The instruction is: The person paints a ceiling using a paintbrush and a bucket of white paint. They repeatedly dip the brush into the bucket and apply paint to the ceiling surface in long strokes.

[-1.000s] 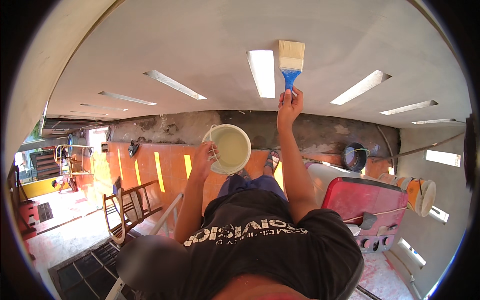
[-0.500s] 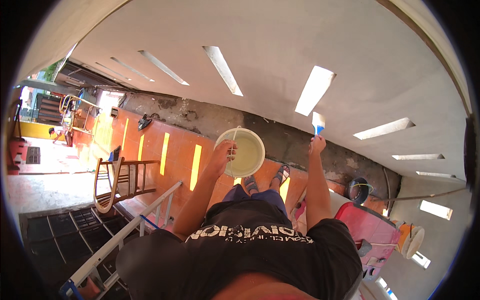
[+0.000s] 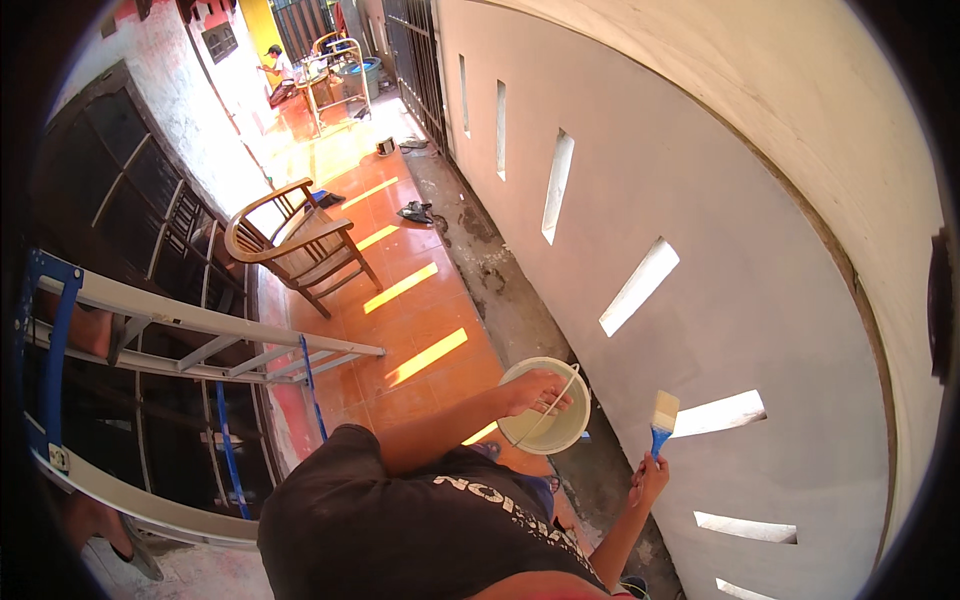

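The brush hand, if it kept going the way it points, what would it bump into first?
Probably the grey wall. The right hand aims the paintbrush toward it; depth is unclear.

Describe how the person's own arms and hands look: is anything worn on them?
Both forearms are bare, with no gloves on the left hand or the right hand. No watch, ring or bracelet can be seen. The upper arms come out of the short sleeves of a black T-shirt with pale lettering across it.
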{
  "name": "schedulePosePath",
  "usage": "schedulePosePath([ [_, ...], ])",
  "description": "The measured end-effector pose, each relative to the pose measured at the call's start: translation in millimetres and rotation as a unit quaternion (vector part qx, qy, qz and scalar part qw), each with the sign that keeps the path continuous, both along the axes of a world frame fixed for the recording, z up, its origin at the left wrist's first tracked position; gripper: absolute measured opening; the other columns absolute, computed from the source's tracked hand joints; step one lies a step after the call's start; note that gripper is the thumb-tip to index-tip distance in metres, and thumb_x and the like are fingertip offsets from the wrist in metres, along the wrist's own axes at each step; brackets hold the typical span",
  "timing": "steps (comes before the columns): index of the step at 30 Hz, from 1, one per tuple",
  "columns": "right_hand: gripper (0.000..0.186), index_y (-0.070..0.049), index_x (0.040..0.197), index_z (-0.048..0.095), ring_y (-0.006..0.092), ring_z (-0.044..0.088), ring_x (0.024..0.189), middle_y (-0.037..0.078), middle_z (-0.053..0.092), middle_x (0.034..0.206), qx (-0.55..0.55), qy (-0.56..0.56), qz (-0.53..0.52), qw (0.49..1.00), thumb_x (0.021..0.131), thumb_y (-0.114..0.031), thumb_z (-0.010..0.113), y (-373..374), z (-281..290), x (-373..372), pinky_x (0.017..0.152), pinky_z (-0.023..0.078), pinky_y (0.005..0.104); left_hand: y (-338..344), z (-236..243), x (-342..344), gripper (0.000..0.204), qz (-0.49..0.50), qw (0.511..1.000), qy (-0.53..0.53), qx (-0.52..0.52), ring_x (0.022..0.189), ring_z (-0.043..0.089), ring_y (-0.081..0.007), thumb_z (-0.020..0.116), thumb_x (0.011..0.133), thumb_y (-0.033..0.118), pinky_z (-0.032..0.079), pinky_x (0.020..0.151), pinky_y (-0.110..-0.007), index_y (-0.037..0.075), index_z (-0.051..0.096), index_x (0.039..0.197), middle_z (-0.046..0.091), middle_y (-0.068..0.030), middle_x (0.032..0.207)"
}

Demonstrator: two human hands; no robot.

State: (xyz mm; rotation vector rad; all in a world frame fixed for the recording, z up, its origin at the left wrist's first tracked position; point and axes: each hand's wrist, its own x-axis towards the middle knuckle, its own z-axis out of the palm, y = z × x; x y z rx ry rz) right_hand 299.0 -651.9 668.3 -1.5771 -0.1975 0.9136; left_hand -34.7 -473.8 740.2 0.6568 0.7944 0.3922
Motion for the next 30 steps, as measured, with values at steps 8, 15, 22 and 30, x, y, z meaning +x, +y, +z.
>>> schedulePosePath([
  [8, 0.015, -0.004, 0.108, 0.057, 0.0055, 0.04, 0.044, 0.002, 0.055, 0.072, 0.1, -0.025, 0.078, 0.992, 0.095, -0.006, 0.063, 12, 91, -2, 0.039, 0.028, 0.0206, -13, 35, -17, 0.039, -0.035, 0.997, -0.044, 0.046, 0.112, 0.063, -0.0199, 0.056, 0.1, 0.03, 0.053, 0.093, -0.043, 0.01, 0.056, 0.134, 0.064, -0.0045, 0.133],
  [15, 0.019, 0.0, 0.11, 0.061, 0.0062, 0.044, 0.05, 0.002, 0.057, 0.077, 0.118, -0.098, 0.076, 0.985, 0.093, -0.005, 0.067, -25, 131, 38, 0.044, 0.034, 0.0218, -35, 65, 11, 0.052, -0.035, 0.99, -0.113, 0.075, 0.111, 0.06, -0.0182, 0.055, 0.103, 0.025, 0.052, 0.097, -0.038, 0.007, 0.042, 0.15, 0.061, -0.0044, 0.136],
  [22, 0.03, 0.008, 0.115, 0.065, 0.0084, 0.047, 0.051, 0.004, 0.058, 0.079, 0.089, -0.15, 0.054, 0.983, 0.087, -0.002, 0.072, -99, 170, 88, 0.046, 0.037, 0.0233, -70, 71, 69, 0.046, -0.009, 0.988, -0.143, 0.057, 0.107, 0.064, -0.0186, 0.052, 0.104, 0.021, 0.056, 0.094, -0.034, 0.001, 0.045, 0.145, 0.063, -0.0072, 0.131],
  [30, 0.032, 0.01, 0.11, 0.067, 0.015, 0.066, 0.063, 0.011, 0.07, 0.083, 0.05, -0.22, 0.03, 0.974, 0.081, -0.001, 0.075, -165, 237, 116, 0.055, 0.049, 0.0248, -112, 83, 126, 0.036, -0.037, 0.995, -0.07, 0.064, 0.101, 0.067, -0.0181, 0.054, 0.103, 0.021, 0.058, 0.088, -0.035, 0.004, 0.057, 0.135, 0.068, -0.008, 0.12],
])
